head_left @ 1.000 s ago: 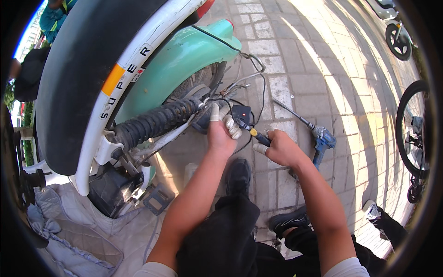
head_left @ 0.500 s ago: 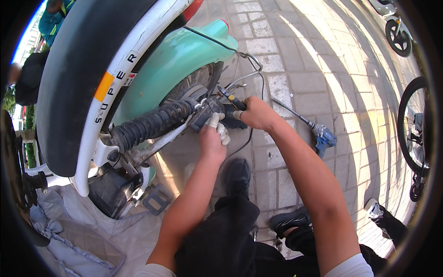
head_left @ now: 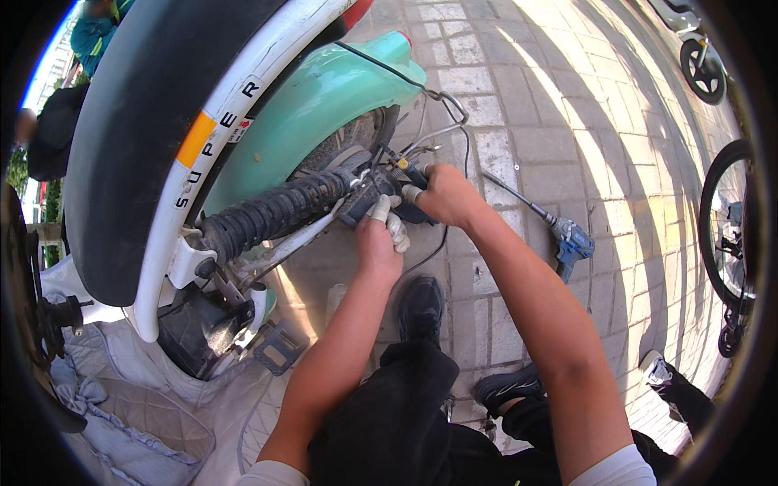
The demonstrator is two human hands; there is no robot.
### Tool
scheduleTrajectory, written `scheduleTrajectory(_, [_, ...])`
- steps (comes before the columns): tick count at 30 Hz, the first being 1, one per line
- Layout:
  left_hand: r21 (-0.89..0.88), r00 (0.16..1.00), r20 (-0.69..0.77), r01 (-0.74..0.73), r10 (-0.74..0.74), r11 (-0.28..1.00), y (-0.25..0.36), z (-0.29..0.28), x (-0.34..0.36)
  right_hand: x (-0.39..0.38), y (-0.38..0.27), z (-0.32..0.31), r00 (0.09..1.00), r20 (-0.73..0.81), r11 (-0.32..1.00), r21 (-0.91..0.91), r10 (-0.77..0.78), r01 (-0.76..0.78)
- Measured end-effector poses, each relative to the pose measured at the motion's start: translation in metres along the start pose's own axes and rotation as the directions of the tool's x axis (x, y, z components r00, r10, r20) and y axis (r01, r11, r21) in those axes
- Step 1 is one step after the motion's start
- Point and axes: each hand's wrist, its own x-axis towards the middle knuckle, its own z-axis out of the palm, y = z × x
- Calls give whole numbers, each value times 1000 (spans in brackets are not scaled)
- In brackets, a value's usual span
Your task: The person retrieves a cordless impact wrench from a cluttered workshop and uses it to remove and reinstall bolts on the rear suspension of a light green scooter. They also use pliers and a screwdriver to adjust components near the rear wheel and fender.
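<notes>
Over sunlit outdr paving [head_left: 559, 166], R hand [head_left: 445, 195] grips pliers [head_left: 410, 170], L hand [head_left: 382, 235] close (hold unclear)

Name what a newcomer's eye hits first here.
Likely the black scooter seat filling the upper left, with the mint-green fender to its right. Next, near the centre, the right hand grips a yellow-and-black hand tool, seemingly pliers, with the left hand just below-left. Then the blue long-shafted power tool lying on the paving, right of centre.
</notes>
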Motion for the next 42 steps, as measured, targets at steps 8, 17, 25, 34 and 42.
scheduleTrajectory(8, [105, 970, 69, 226, -234, 968, -15, -5, -10, 6, 62, -76, 743, -441, 682, 730, 504, -30])
scheduleTrajectory(17, [-167, 964, 54, 267, -261, 949, -36, -7, -3, -73, 216, -160, 809, -30, 65, 998, 586, -11])
scheduleTrajectory(25, [-202, 969, 108, 239, -221, 950, -34, -5, -5, -115, 288, -122, 686, -44, 154, 983, 727, -101])
scheduleTrajectory(34, [-194, 834, 518, 330, -189, 924, -32, 6, -5, -127, 321, -112, 297, -910, 909, 162, 288, -385])
scheduleTrajectory(42, [-69, 841, 509, 254, -185, 965, -23, 12, -12, -111, 89, -27, 952, -307, 817, 547, -9, 184])
